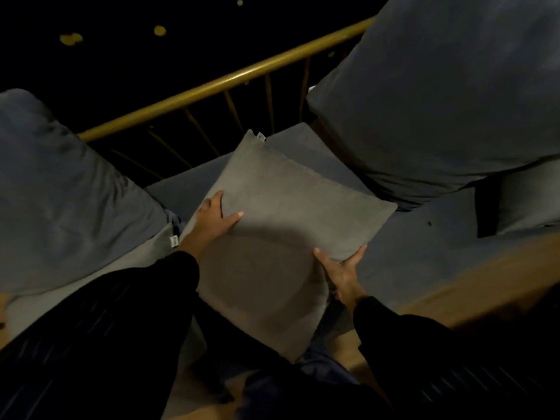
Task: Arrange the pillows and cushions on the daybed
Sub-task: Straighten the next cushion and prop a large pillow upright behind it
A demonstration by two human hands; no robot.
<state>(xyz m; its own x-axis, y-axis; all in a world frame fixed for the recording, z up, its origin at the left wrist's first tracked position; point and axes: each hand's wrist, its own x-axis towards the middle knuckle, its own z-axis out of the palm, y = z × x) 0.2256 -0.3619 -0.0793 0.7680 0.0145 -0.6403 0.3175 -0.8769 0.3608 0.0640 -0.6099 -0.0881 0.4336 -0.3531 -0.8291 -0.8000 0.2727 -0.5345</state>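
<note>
A square grey cushion (pixel 281 213) is held over the middle of the daybed, one corner pointing toward the rail. My left hand (pixel 212 219) grips its left edge, thumb on top. My right hand (pixel 342 271) grips its right lower edge from beneath. A large blue-grey pillow (pixel 60 201) lies at the left end. Another large blue-grey pillow (pixel 448 98) leans at the right end. The daybed's blue mattress (pixel 418 250) shows between and in front of them.
A gold metal rail (pixel 230 78) with thin spindles runs along the far side of the daybed. A smaller pillow with a dark band (pixel 521 204) lies at the right under the large one. The wooden front edge (pixel 485 280) runs along the near right. Lighting is dim.
</note>
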